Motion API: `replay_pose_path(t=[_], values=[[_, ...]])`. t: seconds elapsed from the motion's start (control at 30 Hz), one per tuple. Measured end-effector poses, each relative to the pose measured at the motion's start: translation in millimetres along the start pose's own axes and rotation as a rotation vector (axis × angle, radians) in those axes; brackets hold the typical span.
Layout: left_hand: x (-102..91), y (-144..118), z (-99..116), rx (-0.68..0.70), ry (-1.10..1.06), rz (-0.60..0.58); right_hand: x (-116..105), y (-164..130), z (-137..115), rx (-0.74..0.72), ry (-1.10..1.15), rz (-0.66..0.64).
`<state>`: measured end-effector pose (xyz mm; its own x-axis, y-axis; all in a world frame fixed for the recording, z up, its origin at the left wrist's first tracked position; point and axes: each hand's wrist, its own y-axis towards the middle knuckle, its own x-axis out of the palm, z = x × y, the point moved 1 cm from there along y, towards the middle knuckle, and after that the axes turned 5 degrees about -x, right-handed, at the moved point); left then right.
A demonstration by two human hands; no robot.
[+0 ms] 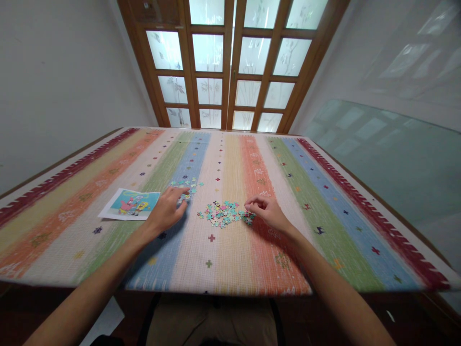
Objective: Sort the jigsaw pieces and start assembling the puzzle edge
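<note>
1. Worktop (212,278): covered by a striped cloth (237,180) in blue, white, yellow, orange and green, dark red bands near both side edges.
2. Heap of puzzle pieces (225,214): mid-worktop, between the two hands, mostly teal with bits of yellow and pink; lies over the white, yellow and orange stripes.
3. Loose pieces (187,183): small scatter on the blue stripe, beyond and left of the heap, near the left fingertips.
4. Left hand (167,207): palm down over the blue stripe; thumb and forefinger parted, a piece visible in the gap. Contact unclear.
5. Right hand (267,211): at the heap's right edge, over the orange stripe; fingers curled inward, thumb close to forefinger. Cannot tell if a piece is pinched.
6. Picture sheet (134,204): flat, just left of the left hand; cartoon figures on teal, white margin.
7. Beyond the worktop: wooden doors (228,72) with frosted panes.
</note>
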<state>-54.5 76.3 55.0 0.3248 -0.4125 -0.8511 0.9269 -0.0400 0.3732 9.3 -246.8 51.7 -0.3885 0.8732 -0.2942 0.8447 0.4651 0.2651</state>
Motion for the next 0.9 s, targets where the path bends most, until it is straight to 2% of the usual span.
replay_pose_path(t=[0.17,0.4,0.57,0.9], values=[[6.1,-10.3,22.8,0.132,-0.04,-0.111,-0.5,0.5,0.5,0.002,-0.008,0.009],[18.0,-28.8,33.5,0.143,-0.065,-0.25,-1.0,0.7,1.1,-0.006,-0.032,-0.01],[25.7,-35.8,41.3,0.168,-0.085,-0.22,-0.2,0.5,2.0,-0.008,-0.041,-0.023],[39.2,-30.2,62.6,0.204,-0.135,-0.193,0.6,-0.3,4.4,-0.002,-0.044,-0.007]])
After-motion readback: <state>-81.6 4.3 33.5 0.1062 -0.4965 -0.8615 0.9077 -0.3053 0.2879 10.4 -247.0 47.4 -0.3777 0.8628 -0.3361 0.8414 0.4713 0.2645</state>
